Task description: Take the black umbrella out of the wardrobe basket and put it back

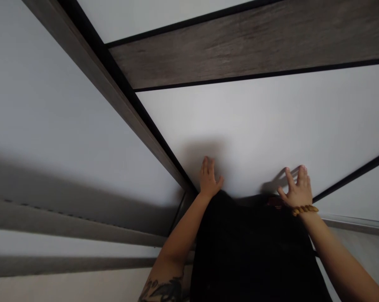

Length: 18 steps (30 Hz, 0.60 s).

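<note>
So, one white panel (255,126) is pressed by two open, empty hands: the left hand (209,178) just beside its black rail (153,121), the right hand (298,188) well apart from it.

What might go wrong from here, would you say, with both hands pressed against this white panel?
The left hand sits close to the black trim of the white panel, so its fingers might get pinched if the panel shifts. The amber bead bracelet on the right hand could perhaps scratch the panel.
</note>
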Available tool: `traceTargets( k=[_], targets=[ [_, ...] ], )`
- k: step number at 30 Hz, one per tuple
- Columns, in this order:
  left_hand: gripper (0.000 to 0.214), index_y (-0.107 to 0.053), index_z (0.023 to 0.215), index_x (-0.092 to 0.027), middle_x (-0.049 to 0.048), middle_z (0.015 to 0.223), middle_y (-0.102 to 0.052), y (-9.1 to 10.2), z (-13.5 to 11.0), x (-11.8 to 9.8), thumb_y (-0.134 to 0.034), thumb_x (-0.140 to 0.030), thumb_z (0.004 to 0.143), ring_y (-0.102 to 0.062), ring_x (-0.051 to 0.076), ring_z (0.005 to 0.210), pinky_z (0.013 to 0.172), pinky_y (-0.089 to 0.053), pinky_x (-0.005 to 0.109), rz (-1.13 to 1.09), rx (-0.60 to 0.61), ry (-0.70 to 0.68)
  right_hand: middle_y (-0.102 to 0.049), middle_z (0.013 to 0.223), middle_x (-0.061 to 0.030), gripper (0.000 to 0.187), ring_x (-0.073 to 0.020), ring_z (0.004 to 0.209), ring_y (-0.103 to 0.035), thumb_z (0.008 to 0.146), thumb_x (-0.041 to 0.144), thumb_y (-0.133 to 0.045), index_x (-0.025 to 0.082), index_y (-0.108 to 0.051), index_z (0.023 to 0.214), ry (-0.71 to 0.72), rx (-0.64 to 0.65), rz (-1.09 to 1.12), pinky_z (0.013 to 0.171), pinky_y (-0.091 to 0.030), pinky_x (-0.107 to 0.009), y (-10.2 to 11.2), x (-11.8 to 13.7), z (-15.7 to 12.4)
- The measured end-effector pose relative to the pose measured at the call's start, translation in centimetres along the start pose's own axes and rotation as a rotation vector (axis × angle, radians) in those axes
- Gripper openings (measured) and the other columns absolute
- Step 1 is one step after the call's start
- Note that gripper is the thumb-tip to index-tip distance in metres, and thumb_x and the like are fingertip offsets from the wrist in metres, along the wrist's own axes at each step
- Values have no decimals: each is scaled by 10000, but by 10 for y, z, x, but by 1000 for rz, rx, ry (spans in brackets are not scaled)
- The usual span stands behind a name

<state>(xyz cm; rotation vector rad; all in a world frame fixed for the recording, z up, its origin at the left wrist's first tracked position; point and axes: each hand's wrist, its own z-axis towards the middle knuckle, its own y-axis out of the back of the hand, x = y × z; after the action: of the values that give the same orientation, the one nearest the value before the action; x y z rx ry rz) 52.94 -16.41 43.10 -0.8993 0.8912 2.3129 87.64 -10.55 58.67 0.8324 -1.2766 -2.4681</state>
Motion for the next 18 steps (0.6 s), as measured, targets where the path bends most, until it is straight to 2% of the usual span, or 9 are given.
traceTargets(
  k=[3, 8, 9, 11, 13, 14, 16, 18],
  targets=[
    [849, -218, 1586, -175, 180, 1680, -88, 0, 3, -4, -625, -320, 856, -166, 369, 1538, 1214, -265, 559, 24, 10, 20, 156, 1662, -152, 965, -505, 1491, -137, 877, 435, -655, 281, -90, 1644, 17, -16, 24, 1112, -335, -689, -2, -1, 0],
    [668, -423, 1482, -152, 192, 1646, -214, 4, 5, -15, -605, -369, 877, -250, 366, 1505, 1191, -295, 550, 8, -19, 118, 166, 1661, -150, 981, -510, 1490, -136, 866, 415, -674, 278, -93, 1644, 27, -34, 51, 1112, -351, -677, -4, -3, 1],
    [627, -470, 1444, -146, 196, 1623, -269, 4, 4, -18, -599, -380, 876, -282, 363, 1489, 1184, -304, 544, -37, -36, 142, 171, 1660, -149, 980, -510, 1491, -130, 865, 409, -672, 275, -92, 1645, 29, -42, 59, 1112, -355, -673, -5, -3, 2],
    [500, -594, 1291, -146, 197, 1472, -477, 0, 1, -24, -587, -415, 870, -432, 341, 1381, 1137, -362, 512, -205, -34, 209, 180, 1658, -147, 977, -511, 1493, -113, 865, 398, -664, 267, -90, 1645, 30, -62, 78, 1111, -362, -667, -5, -3, 2],
    [370, -678, 1026, -161, 151, 1145, -650, -9, -4, -30, -580, -476, 857, -586, 286, 1132, 1024, -448, 442, -503, 66, 359, 186, 1657, -146, 969, -512, 1495, -98, 867, 392, -650, 260, -90, 1646, 22, -74, 95, 1110, -364, -669, -5, -1, 2],
    [366, -671, 898, -170, 117, 972, -662, -16, -6, -34, -570, -519, 851, -614, 252, 983, 934, -482, 401, -663, 146, 450, 191, 1656, -146, 963, -512, 1496, -91, 868, 392, -641, 255, -90, 1646, 17, -76, 103, 1108, -362, -674, -6, 0, 1],
    [464, -603, 734, -186, 65, 739, -602, -32, -12, -43, -507, -625, 848, -578, 195, 739, 745, -488, 335, -915, 303, 602, 204, 1654, -144, 950, -510, 1499, -70, 870, 390, -622, 240, -94, 1645, 8, -78, 121, 1112, -350, -683, -7, 1, 1],
    [586, -536, 674, -197, 41, 628, -538, -50, -16, -54, -383, -735, 849, -508, 161, 592, 608, -441, 298, -1044, 415, 666, 208, 1653, -140, 926, -500, 1505, -34, 871, 390, -606, 215, -122, 1642, -8, -81, 149, 1128, -329, -683, -7, 3, 1]
  ],
)
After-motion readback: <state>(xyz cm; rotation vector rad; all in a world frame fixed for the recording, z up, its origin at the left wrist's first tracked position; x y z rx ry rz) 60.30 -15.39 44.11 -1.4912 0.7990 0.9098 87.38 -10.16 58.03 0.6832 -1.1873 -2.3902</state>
